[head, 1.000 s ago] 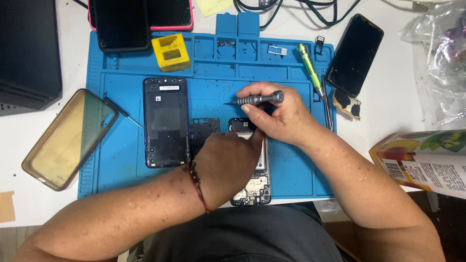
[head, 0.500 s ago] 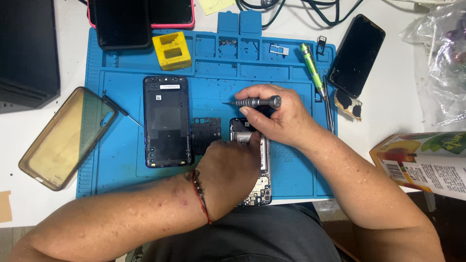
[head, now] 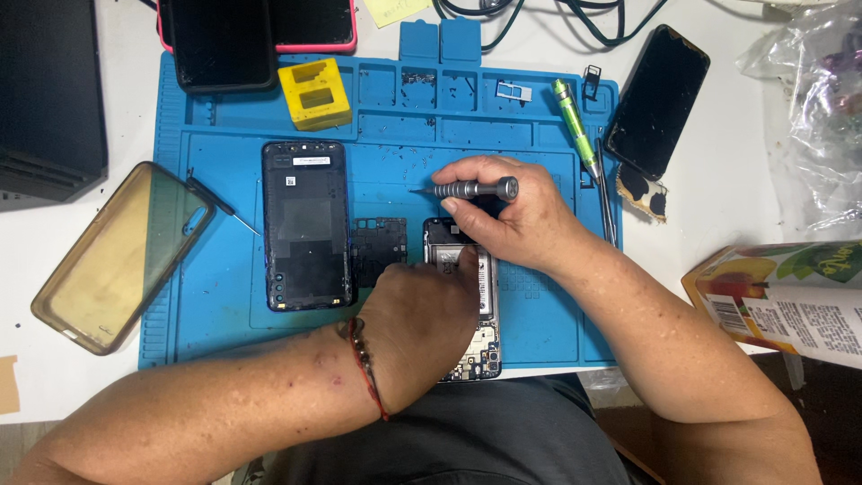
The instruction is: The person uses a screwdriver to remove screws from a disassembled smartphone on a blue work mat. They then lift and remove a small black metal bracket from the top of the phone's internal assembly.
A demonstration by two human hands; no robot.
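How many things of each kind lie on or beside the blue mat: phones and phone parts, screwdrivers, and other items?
Phones and phone parts: 6 (opened phone, back cover, inner plate, clear case, black phone, pink-cased phone)
Screwdrivers: 2 (grey in the right hand, green)
Other: 2 (yellow block, carton)
Total: 10

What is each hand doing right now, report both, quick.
Left hand: pressed down on the opened phone; whether its grip closes on anything cannot be told.
Right hand: closed on the grey screwdriver, held sideways above the phone.
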